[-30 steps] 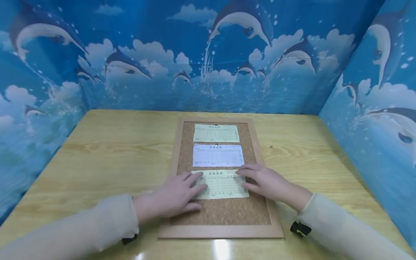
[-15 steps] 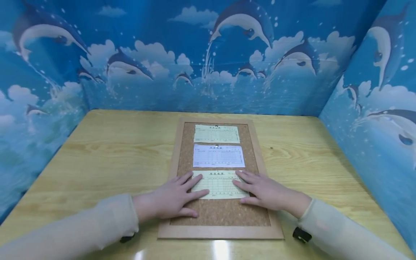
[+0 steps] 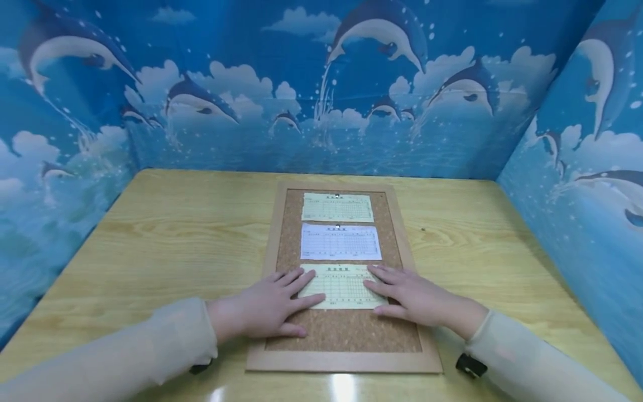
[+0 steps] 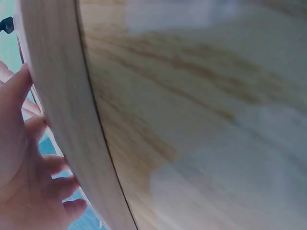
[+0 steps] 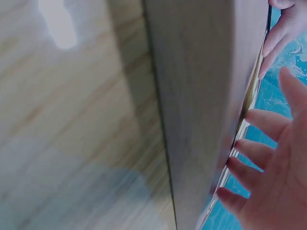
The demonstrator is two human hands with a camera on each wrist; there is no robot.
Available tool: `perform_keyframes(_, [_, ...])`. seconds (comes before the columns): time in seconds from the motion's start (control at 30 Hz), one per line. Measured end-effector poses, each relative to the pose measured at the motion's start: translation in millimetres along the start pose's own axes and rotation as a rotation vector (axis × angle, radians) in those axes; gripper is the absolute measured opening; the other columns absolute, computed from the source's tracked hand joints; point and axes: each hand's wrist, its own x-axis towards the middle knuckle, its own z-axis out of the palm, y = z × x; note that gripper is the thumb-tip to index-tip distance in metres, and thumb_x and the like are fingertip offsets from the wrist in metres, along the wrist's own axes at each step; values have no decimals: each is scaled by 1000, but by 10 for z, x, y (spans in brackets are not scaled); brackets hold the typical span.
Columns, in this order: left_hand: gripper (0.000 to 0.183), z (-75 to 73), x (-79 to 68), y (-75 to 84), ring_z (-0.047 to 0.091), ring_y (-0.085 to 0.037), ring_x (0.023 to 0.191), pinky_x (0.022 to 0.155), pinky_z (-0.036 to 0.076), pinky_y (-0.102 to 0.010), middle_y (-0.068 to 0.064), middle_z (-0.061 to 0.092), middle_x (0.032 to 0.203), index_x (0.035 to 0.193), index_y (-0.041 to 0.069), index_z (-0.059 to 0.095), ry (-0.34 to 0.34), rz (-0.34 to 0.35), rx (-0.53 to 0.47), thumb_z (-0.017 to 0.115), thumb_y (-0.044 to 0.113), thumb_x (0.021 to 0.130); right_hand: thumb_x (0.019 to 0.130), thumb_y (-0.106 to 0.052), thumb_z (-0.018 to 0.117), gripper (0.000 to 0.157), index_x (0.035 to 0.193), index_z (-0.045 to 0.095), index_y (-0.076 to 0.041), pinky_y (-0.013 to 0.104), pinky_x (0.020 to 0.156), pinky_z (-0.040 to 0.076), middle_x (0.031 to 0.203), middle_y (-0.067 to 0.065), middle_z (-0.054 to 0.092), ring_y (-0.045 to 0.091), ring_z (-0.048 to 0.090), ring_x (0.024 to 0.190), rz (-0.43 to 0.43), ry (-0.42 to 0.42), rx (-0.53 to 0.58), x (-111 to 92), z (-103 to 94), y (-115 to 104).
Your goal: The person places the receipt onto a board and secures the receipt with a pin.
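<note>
A pale green printed slip (image 3: pixel 339 287) lies lowest on a framed cork board (image 3: pixel 346 332). My left hand (image 3: pixel 273 304) rests on the slip's left end with its fingers spread, the thumb on the bare cork below. On the slip's right end my right hand (image 3: pixel 412 296) lies with fingers extended, its thumb at the lower edge. Above sit a white slip (image 3: pixel 341 243) and another green slip (image 3: pixel 337 209), each with a small pin at its top. In the wrist views the left hand (image 4: pixel 29 158) and right hand (image 5: pixel 273 167) show fingertips along the board's far side.
The board lies on a wood-grain table (image 3: pixel 191 234), its lower frame close to the near edge. A blue dolphin-print cloth (image 3: pixel 226 139) hangs behind and at both sides. A small dark speck (image 3: pixel 423 229) is on the table right of the board.
My right hand has slid down slightly and flattened onto the slip's right end, its thumb now at the lower edge. The left fingers have spread wider on the left end. The slips keep their places.
</note>
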Motion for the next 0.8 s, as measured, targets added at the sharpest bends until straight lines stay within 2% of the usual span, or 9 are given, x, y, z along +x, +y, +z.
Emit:
perform_keyframes(0.17, [67,3,-13,22,12,-34,139,108,19,-50,-13,7,155,150,32,19,-32,1,6,25,65,92,92,-46,52,58,137,48,-9,50,101,32,144,12,39,33,36,130,-8,90,80,9,-9,62])
perform_keyframes(0.33, [67,29,-50,41,7,-34,140,107,19,-52,-13,2,155,150,31,17,-44,3,-27,25,64,93,92,-37,58,49,132,54,-9,47,96,40,132,9,52,29,48,121,43,150,203,43,-15,148])
perform_keyframes(0.47, [66,15,-51,46,6,-33,140,107,21,-52,-12,2,156,150,31,17,-45,-8,-51,29,63,93,91,-28,62,41,126,59,-8,42,86,47,119,6,61,23,57,107,113,230,289,60,-47,275])
perform_keyframes(0.6, [66,-17,-37,50,6,-33,140,107,21,-52,-12,2,156,150,31,17,-61,-15,-62,30,62,93,91,-21,62,32,119,63,-4,38,77,50,106,6,65,21,60,95,223,297,353,60,-109,430])
perform_keyframes(0.8, [67,-32,-15,36,6,-33,140,107,20,-52,-12,1,155,150,32,17,-74,-22,-36,29,63,93,94,-17,58,30,117,63,1,44,80,49,109,16,64,29,59,98,369,373,399,63,-182,670])
